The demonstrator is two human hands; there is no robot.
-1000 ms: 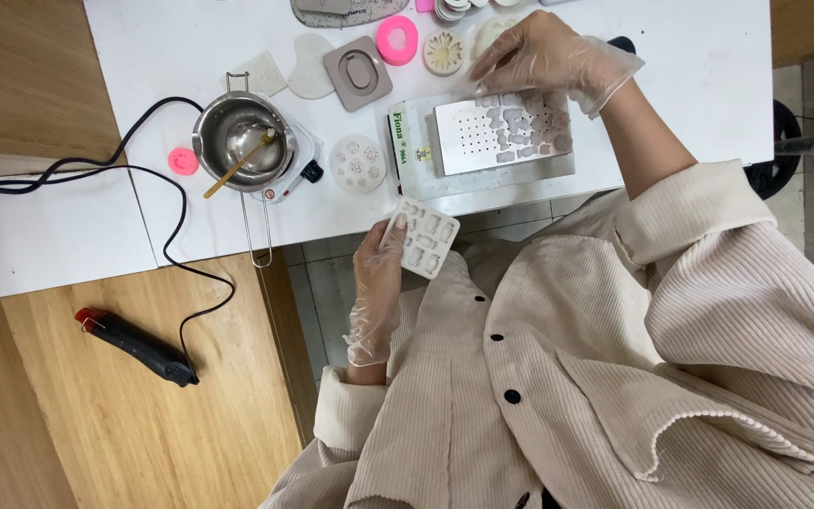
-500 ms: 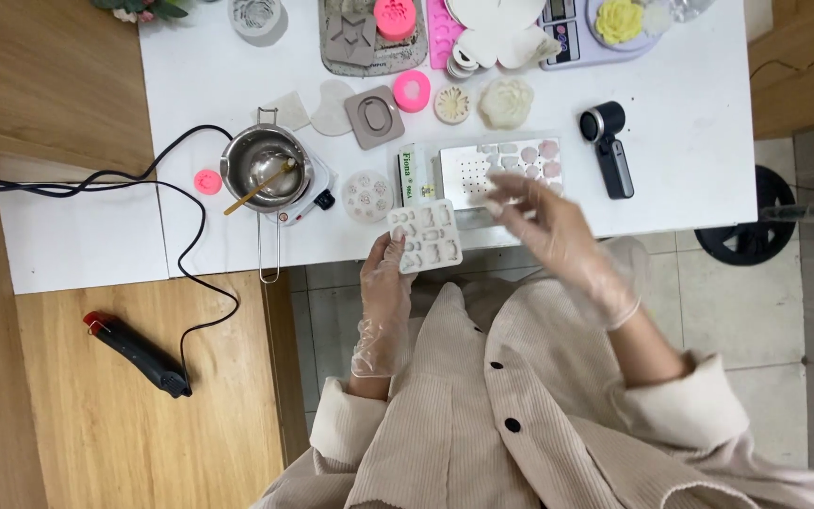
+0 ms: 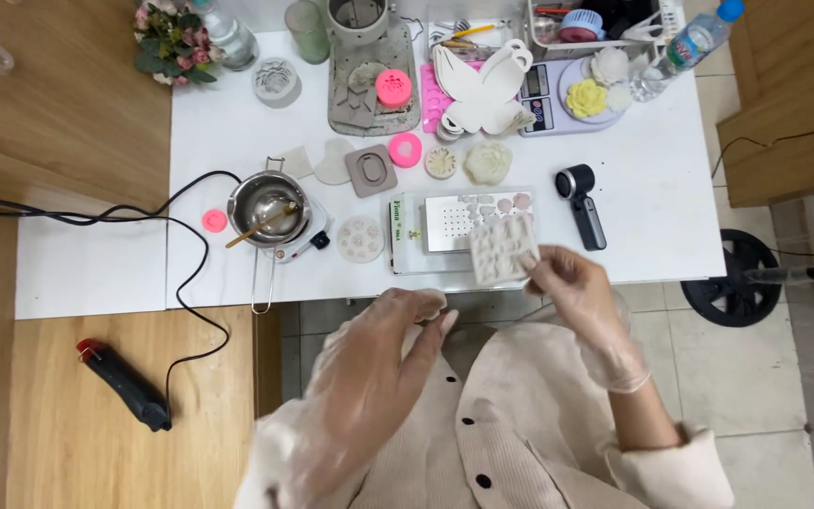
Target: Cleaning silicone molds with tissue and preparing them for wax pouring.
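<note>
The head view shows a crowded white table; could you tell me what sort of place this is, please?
Probably a small craft workbench for casting wax or plaster. The white table carries a metal melting pot on a small heater and a digital scale, and the right hand holds a pale silicone mould.

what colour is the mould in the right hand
Pale grey-white mould, seen in the head view.

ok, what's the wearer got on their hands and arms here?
Both the left hand and the right hand wear thin, clear, loose disposable gloves that wrinkle at the wrists. The arms are in long cream ribbed sleeves of a corduroy-like buttoned jacket with dark buttons. No markings or jewellery can be seen.
</note>
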